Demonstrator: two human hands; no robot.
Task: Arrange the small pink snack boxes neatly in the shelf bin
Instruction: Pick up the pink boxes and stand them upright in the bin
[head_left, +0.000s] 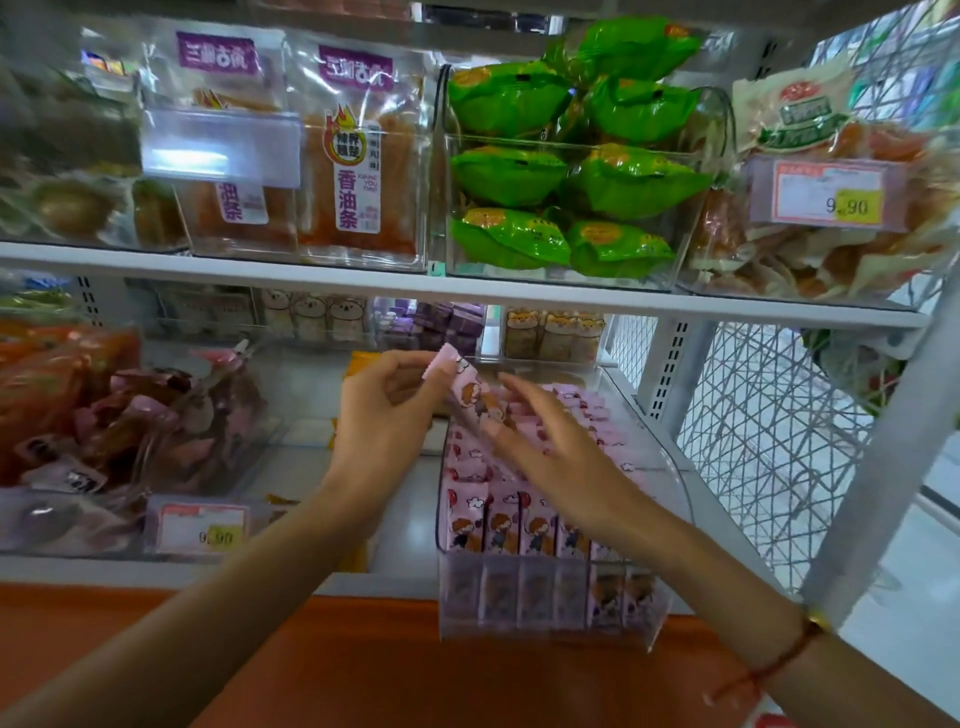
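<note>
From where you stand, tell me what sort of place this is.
Most likely a shop's snack aisle: price tags reading 9.90 on the shelf bins, a clear bin of pink snack boxes, and stacked green packets on the shelf above.

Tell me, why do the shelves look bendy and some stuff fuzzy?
Head view: the wide lens bows the shelf edge and leans the post; the left bags and top corners are smeared by blur; glare whitens the empty tag holder; sharpest are the pink box in the left hand and the right hand above the bin.
</note>
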